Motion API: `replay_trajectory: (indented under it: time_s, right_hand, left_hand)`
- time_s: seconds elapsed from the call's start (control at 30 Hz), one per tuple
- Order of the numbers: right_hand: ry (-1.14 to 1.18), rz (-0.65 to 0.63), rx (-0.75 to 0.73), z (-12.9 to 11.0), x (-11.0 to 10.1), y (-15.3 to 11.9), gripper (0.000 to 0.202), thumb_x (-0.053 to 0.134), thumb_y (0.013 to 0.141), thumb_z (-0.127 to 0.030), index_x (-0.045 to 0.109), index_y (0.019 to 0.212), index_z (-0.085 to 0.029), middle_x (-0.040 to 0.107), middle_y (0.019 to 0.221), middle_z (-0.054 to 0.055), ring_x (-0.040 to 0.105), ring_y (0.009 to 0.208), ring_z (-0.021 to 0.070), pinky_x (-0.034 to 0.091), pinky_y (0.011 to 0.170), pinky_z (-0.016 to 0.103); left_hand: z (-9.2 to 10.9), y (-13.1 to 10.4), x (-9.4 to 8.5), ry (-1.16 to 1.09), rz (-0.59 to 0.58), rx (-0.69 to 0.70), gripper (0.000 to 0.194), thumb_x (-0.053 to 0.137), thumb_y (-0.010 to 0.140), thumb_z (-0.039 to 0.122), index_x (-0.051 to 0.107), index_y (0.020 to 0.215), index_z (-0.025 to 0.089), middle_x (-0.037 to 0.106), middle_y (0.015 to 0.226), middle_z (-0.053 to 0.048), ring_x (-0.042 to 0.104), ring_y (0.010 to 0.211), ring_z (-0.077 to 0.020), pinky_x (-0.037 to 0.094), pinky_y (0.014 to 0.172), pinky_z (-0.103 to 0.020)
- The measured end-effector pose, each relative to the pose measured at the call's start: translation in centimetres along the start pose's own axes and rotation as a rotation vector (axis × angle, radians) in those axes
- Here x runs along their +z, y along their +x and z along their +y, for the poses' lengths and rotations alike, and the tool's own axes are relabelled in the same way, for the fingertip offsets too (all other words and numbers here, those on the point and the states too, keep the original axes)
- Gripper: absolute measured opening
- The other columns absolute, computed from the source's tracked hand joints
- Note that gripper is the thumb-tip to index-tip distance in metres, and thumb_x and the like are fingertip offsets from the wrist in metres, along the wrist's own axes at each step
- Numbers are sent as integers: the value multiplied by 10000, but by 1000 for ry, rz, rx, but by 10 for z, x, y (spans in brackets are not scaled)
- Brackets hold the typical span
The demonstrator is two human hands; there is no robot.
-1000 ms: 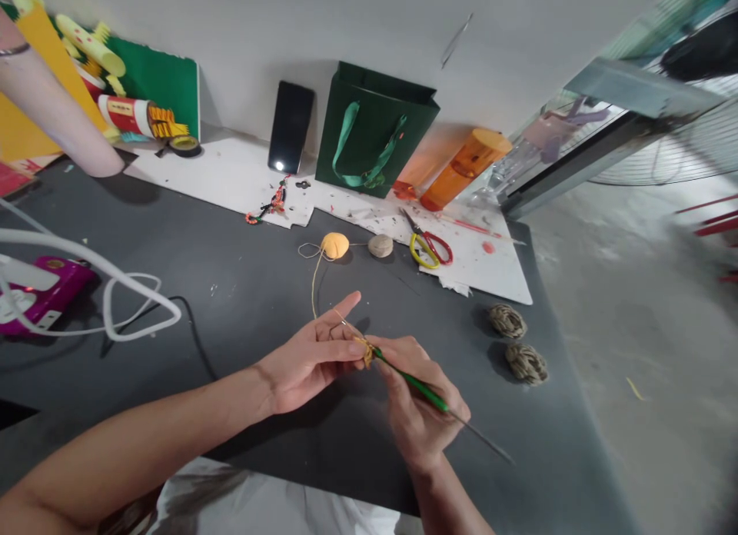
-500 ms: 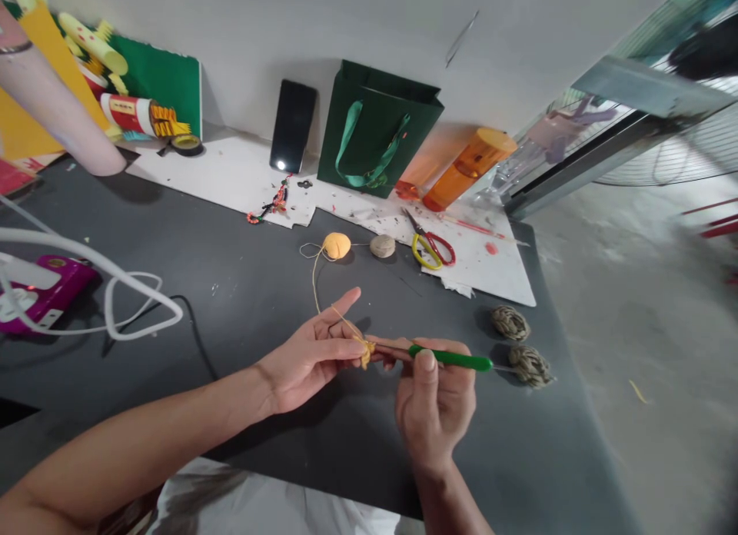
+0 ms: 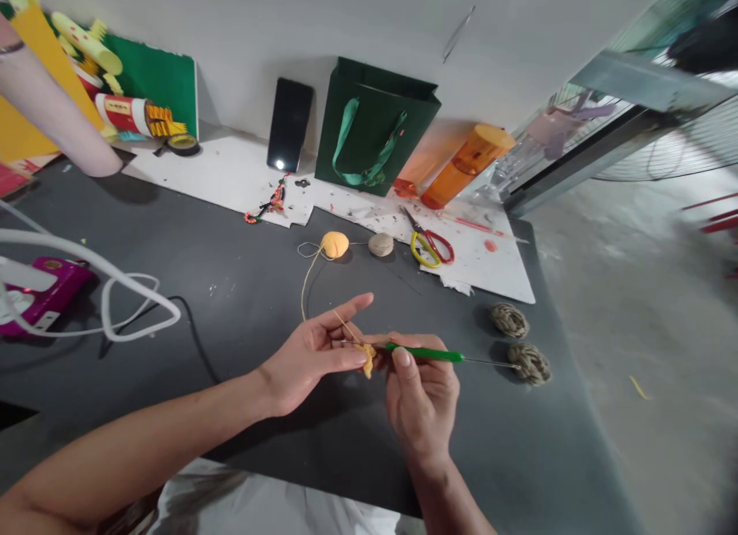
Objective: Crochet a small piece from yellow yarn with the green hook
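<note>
Between thumb and fingers, my left hand point(image 3: 317, 356) pinches a small yellow crochet piece point(image 3: 367, 360), its index finger stretched out with yarn over it. My right hand point(image 3: 423, 393) grips the green handle of a crochet hook point(image 3: 430, 353), whose metal shaft reaches left past the piece to my left fingers. From my left hand the yarn runs up to a yellow yarn ball point(image 3: 334, 245) on the grey table point(image 3: 247, 289). Beside that ball sits a small beige ball point(image 3: 380, 245).
Scissors point(image 3: 431, 247) lie on a white board point(image 3: 490, 262) in front of a green bag point(image 3: 377, 127), a phone point(image 3: 290, 124) and an orange bottle point(image 3: 467, 166). Two grey-brown yarn bundles point(image 3: 529, 364) are at right. A white cable point(image 3: 138, 289) and a purple device point(image 3: 49, 293) are at left.
My right hand and the hook have moved left, and the hook's tip now shows beyond the yellow piece. The left index finger has shifted slightly right; the yarn hangs further left.
</note>
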State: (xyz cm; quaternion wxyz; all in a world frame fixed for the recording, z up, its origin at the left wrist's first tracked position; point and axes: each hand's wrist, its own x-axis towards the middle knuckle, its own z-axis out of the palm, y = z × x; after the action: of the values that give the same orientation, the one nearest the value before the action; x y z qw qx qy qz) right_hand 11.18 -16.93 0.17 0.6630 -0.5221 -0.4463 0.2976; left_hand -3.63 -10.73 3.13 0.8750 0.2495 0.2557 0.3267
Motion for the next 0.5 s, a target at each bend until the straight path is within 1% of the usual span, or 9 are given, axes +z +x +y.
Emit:
replay_trajectory:
  time_s: [0.07,0.13,0.2,0.27,0.33,0.4,0.5]
  right_hand:
    - [-41,-2,-45,-3,-1,1,89,654,978,-299,706,945,-235,770,820,24,745,681,163,599,587,269]
    - [-100,-30,-115,-7,-1,3,87,641,983,-228,727,984,-244,786,842,26,747,684,160,605,596,270]
    - [-178,-98,-229,-10,0,4,188,632,968,-127,739,1050,-259,814,904,37,765,731,171,623,641,297]
    - [-256,-164,-390,-10,0,5,315,657,924,-47,733,1126,-277,831,1020,57,786,833,201,634,700,341]
    - [-317,-179,-494,-10,0,5,407,690,883,-4,728,1168,-293,826,1103,64,788,900,218,634,721,361]
    - [-328,-157,-491,-10,1,4,406,701,874,-1,739,1150,-296,825,1100,58,785,894,212,633,715,353]
    - [-246,-83,-375,-10,2,1,259,677,917,-66,761,1050,-272,831,970,43,786,829,202,636,725,348]
  left_hand:
    - [-1,0,-1,25,-4,31,587,902,725,208,735,1282,282,663,734,56,629,725,-114,450,848,-345]
    - [-1,1,-2,50,22,56,604,909,726,226,725,1300,272,685,756,44,638,735,-118,455,837,-340]
    - [-2,1,-2,62,77,64,657,921,710,216,707,1329,263,696,768,41,629,734,-111,455,823,-327]
    - [-3,2,-1,41,124,52,707,937,684,194,694,1346,251,687,754,51,613,730,-99,452,814,-309]
    - [-3,2,-1,-12,133,21,724,945,665,175,694,1342,237,664,708,69,607,716,-89,450,811,-295]
    - [-2,2,0,-71,113,-29,716,946,660,160,700,1329,229,652,667,82,613,695,-83,447,808,-285]
    - [1,2,0,-128,73,-103,725,952,653,162,696,1328,232,677,659,87,626,657,-76,450,806,-280]
